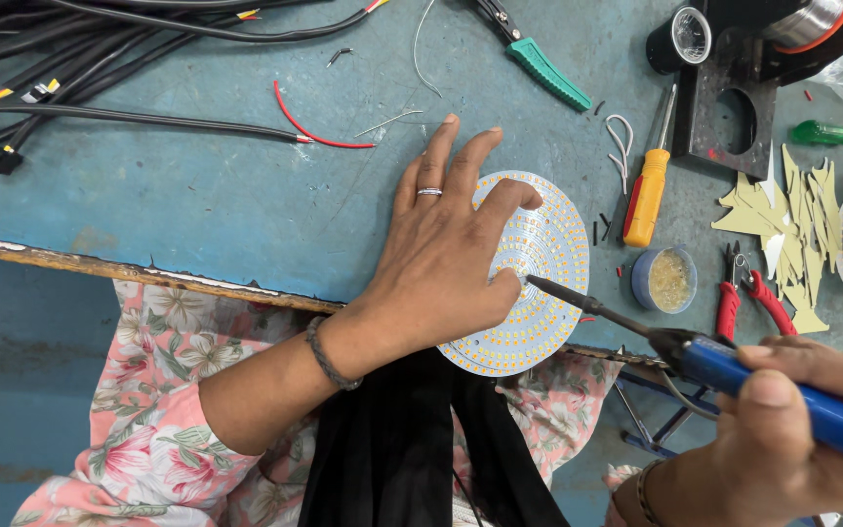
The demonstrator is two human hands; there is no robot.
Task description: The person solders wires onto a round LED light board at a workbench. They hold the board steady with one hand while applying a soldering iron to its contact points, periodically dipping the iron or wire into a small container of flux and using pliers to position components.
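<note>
With the round LED board (539, 293) pressed flat by the spread left hand (441, 254), the soldering iron (734, 376), gripped tight in the right hand (792, 429), was set at its centre; steady tip contact was judged necessary next.

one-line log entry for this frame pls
left hand: flat on round LED board | right hand: grips blue soldering iron | iron tip: at board centre by left thumb | board: on blue bench edge

Left hand (441, 249) spread flat; right hand (782, 429) fisted.
</note>
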